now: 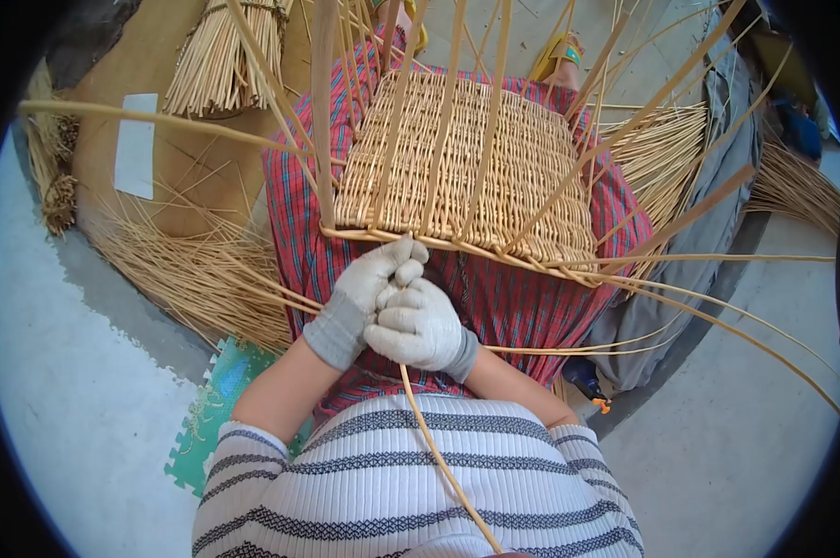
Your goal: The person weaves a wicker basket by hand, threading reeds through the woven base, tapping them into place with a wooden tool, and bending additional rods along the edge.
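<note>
A woven wicker base (pixel 517 158) lies across my lap, and upright stakes rise around it. Both my hands wear white gloves with grey cuffs and meet at its near edge. The fingers of my left hand (pixel 373 279) are closed, with their tips against the woven rim near its middle. My right hand (pixel 418 324) is closed just below, pressed to the left one. From under my right hand a long willow rod (pixel 434 445) runs down over the striped shirt. Its upper end is hidden by my fingers, so what exactly the left fingertips pinch is not visible.
Long loose rods (pixel 717 307) stick out from the base's right corner. Wicker bundles lie at left (pixel 197 270), top left (pixel 229 60) and right (pixel 661 139). A white strip (pixel 135 147) sits on the brown board, and a green foam mat (pixel 220 409) lies lower left.
</note>
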`<act>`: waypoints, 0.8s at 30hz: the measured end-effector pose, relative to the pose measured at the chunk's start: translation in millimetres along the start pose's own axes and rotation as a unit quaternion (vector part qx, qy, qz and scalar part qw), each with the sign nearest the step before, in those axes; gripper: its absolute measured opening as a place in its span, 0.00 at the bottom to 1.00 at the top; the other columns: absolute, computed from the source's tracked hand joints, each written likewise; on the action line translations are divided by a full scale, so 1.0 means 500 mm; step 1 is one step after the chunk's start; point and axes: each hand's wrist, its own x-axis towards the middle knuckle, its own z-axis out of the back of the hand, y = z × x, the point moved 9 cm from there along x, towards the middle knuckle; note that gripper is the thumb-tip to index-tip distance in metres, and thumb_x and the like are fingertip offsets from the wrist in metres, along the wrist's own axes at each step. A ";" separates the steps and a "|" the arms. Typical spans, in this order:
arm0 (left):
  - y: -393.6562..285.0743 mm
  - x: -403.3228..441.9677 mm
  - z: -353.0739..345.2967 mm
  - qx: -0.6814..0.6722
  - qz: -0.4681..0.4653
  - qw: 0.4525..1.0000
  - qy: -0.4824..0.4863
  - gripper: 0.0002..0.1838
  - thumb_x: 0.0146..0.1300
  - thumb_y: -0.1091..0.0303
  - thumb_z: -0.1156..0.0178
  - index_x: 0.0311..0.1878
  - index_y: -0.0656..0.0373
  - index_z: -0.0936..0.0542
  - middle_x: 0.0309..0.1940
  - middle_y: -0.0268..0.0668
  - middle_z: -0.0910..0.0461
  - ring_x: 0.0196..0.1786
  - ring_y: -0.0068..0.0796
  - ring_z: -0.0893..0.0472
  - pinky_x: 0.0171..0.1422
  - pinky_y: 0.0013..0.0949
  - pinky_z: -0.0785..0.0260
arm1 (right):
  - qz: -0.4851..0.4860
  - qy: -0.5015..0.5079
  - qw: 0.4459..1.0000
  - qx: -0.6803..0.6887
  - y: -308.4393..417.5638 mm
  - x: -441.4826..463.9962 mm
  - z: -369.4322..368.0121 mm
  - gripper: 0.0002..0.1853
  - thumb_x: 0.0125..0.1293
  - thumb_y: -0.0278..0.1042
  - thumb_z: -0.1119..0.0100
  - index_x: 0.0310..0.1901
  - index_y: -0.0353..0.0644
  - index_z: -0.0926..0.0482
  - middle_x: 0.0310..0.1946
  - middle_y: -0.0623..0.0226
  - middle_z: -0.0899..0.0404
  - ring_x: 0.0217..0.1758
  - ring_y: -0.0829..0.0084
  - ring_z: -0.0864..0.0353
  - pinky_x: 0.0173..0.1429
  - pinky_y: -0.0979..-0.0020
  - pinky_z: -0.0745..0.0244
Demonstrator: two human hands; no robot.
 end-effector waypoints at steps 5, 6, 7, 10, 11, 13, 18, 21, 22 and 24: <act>-0.009 0.009 -0.003 -0.007 -0.014 0.998 0.053 0.18 0.78 0.56 0.50 0.49 0.63 0.23 0.27 0.34 0.21 0.18 0.15 0.31 0.18 0.19 0.39 | -0.057 0.062 0.996 0.021 -0.003 -0.016 0.005 0.19 0.46 0.33 0.34 0.44 0.46 0.18 0.35 0.68 0.23 0.42 0.62 0.21 0.45 0.61 0.24; -0.004 0.021 0.012 0.011 -0.033 0.995 0.094 0.18 0.79 0.56 0.52 0.51 0.64 0.23 0.34 0.41 0.16 0.17 0.16 0.29 0.18 0.18 0.38 | -0.081 0.030 0.995 0.045 -0.002 -0.026 0.028 0.15 0.50 0.29 0.35 0.42 0.44 0.18 0.37 0.66 0.20 0.46 0.58 0.18 0.49 0.61 0.23; 0.002 0.009 0.008 0.019 -0.034 0.994 0.098 0.18 0.79 0.56 0.52 0.51 0.64 0.23 0.34 0.41 0.16 0.17 0.16 0.29 0.18 0.18 0.38 | -0.130 -0.001 0.990 0.047 -0.002 -0.041 0.055 0.10 0.55 0.24 0.39 0.40 0.41 0.18 0.38 0.62 0.18 0.48 0.55 0.17 0.53 0.59 0.23; 0.016 -0.016 0.060 0.173 -0.079 0.981 -0.035 0.18 0.79 0.58 0.53 0.50 0.64 0.23 0.35 0.42 0.15 0.16 0.15 0.29 0.17 0.19 0.37 | -0.335 -0.291 0.886 0.134 -0.080 -0.171 0.166 0.07 0.74 0.25 0.49 0.43 0.33 0.21 0.42 0.59 0.15 0.49 0.65 0.15 0.54 0.65 0.20; 0.035 -0.017 0.069 0.236 -0.070 0.968 -0.042 0.18 0.79 0.57 0.53 0.49 0.64 0.22 0.33 0.41 0.15 0.16 0.13 0.30 0.18 0.19 0.37 | -0.514 -0.317 0.779 0.169 -0.128 -0.247 0.171 0.08 0.77 0.30 0.48 0.47 0.36 0.22 0.41 0.62 0.15 0.48 0.70 0.15 0.49 0.72 0.19; 0.057 -0.022 0.042 0.340 -0.087 0.936 0.033 0.14 0.77 0.60 0.47 0.49 0.62 0.21 0.33 0.41 0.17 0.21 0.19 0.25 0.23 0.23 0.33 | -0.466 -0.381 0.752 0.269 -0.151 -0.284 0.177 0.07 0.75 0.31 0.44 0.48 0.40 0.22 0.44 0.65 0.16 0.46 0.75 0.16 0.45 0.77 0.20; -0.004 -0.163 -0.200 0.740 -0.610 0.276 -0.068 0.25 0.59 0.64 0.32 0.61 0.50 0.24 0.52 0.40 0.22 0.57 0.41 0.22 0.65 0.47 0.35 | -0.416 -0.534 0.709 0.197 -0.115 -0.354 0.286 0.10 0.73 0.26 0.42 0.53 0.46 0.27 0.47 0.69 0.19 0.50 0.76 0.18 0.52 0.74 0.21; 0.007 -0.096 -0.233 0.802 -0.566 0.174 -0.075 0.37 0.58 0.64 0.32 0.72 0.48 0.33 0.58 0.41 0.27 0.62 0.43 0.26 0.68 0.51 0.40 | -0.351 -0.470 0.797 0.142 -0.098 -0.269 0.335 0.11 0.73 0.24 0.44 0.54 0.45 0.28 0.49 0.69 0.19 0.52 0.72 0.18 0.57 0.70 0.22; 0.012 -0.049 -0.221 0.838 -0.509 0.181 -0.076 0.43 0.58 0.64 0.32 0.77 0.46 0.39 0.60 0.42 0.29 0.63 0.44 0.27 0.67 0.51 0.40 | -0.285 -0.403 0.863 0.111 -0.097 -0.209 0.352 0.13 0.72 0.22 0.45 0.56 0.44 0.29 0.50 0.68 0.20 0.54 0.70 0.19 0.60 0.68 0.23; 0.015 -0.013 -0.207 0.819 -0.544 0.153 -0.098 0.42 0.61 0.67 0.38 0.79 0.47 0.43 0.57 0.43 0.27 0.60 0.43 0.26 0.64 0.48 0.38 | -0.289 -0.319 0.902 0.024 -0.103 -0.072 0.369 0.21 0.70 0.20 0.44 0.62 0.43 0.31 0.50 0.64 0.19 0.59 0.66 0.20 0.62 0.67 0.25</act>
